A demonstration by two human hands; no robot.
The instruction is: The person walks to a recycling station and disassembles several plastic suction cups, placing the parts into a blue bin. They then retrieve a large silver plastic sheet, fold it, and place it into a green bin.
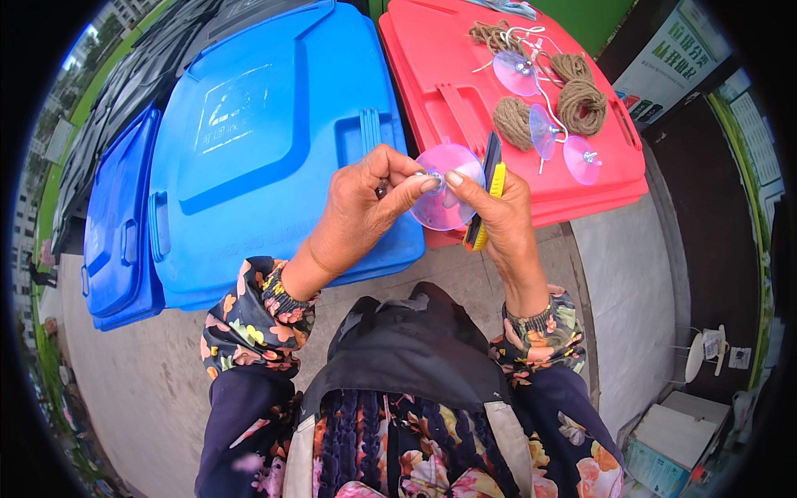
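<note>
Between my hands is a clear suction cup (439,208) with a pinkish tint. My left hand (364,202) pinches the fitting at its centre between thumb and index finger; a small dark metal piece (381,188) shows among its fingers. My right hand (507,211) presses its thumb on the cup near the centre. That same hand also holds a yellow and black utility knife (495,180), upright against the palm. Beyond, on the red bin lid (429,56), lie more suction cups (582,160) with metal studs, coils of brown rope (582,107) and a white cord (548,103).
A blue bin (249,137) stands left of the red one, with a darker blue bin (118,230) and several grey bins (124,106) further left. Paved floor (155,386) lies below. At right are a sign board (672,62), a white stool (694,358) and a cardboard box (669,432).
</note>
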